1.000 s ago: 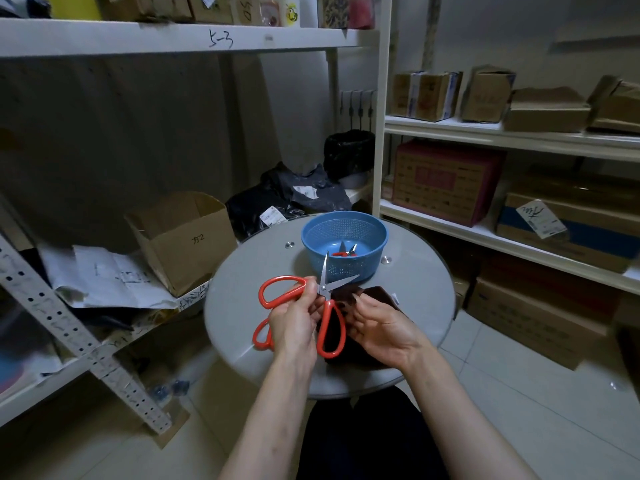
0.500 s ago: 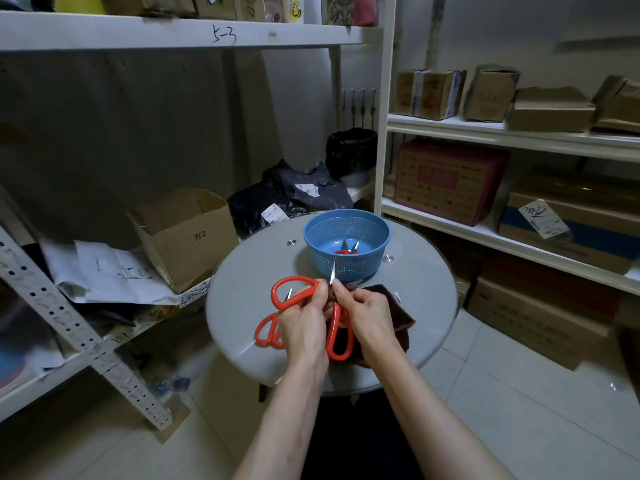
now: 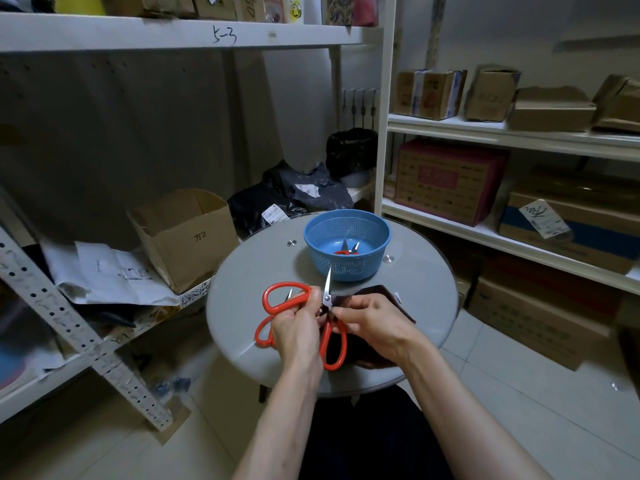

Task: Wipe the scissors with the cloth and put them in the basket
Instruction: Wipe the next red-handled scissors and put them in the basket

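Left hand (image 3: 294, 329) grips the red-handled scissors (image 3: 327, 287) by their loops above the near edge of the tabletop (image 3: 249, 271). The blades are together and point at the blue basket (image 3: 346, 270) by the far edge. Right hand (image 3: 375, 320) pinches the blades beside the pivot, seemingly through a fold of the dark cloth (image 3: 375, 292) lying under it. A second ago the blades stood spread and that hand rested on the cloth, so wiping looks just begun. The basket, already holding another pair (image 3: 348, 250), must wait. Handwriting reads "5-3" on the shelf edge (image 3: 224, 35) and "方2" on the open carton (image 3: 200, 235).
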